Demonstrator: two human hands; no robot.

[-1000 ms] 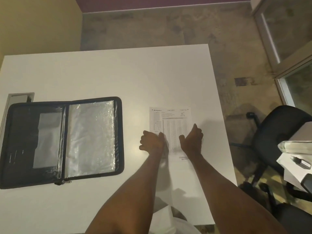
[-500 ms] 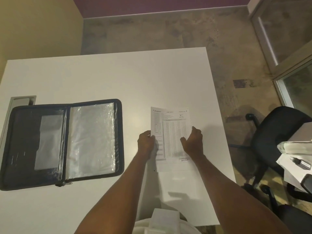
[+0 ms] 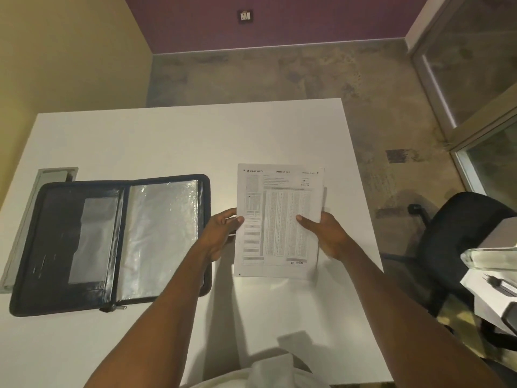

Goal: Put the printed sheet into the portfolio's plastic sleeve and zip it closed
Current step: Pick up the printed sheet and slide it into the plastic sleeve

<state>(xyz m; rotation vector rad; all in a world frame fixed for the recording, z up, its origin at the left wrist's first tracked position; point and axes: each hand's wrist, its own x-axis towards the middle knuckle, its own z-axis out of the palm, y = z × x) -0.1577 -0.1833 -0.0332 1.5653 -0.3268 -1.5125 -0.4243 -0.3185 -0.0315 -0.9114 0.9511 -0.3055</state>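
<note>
The printed sheet [image 3: 279,219], white with grey tables of small print, is lifted above the white table [image 3: 173,141] at centre right. My left hand [image 3: 219,233] pinches its left edge and my right hand [image 3: 326,235] holds its right edge, thumb on top. To the left the black zip portfolio [image 3: 56,247] lies flat and open. Its shiny plastic sleeve [image 3: 159,236] fills the right half, a smaller clear pocket sits on the left half. The zipper pull [image 3: 120,307] rests at the near edge by the spine.
A grey cable-port flap [image 3: 33,208] sits in the table at far left, partly under the portfolio. A black office chair [image 3: 458,247] stands right of the table, with another desk corner [image 3: 492,289] carrying small items beyond it. Bare floor lies past the far table edge.
Both hands gripped the sheet's side edges and raised it off the table toward me; one second ago they rested on it as it lay flat. The portfolio has not moved.
</note>
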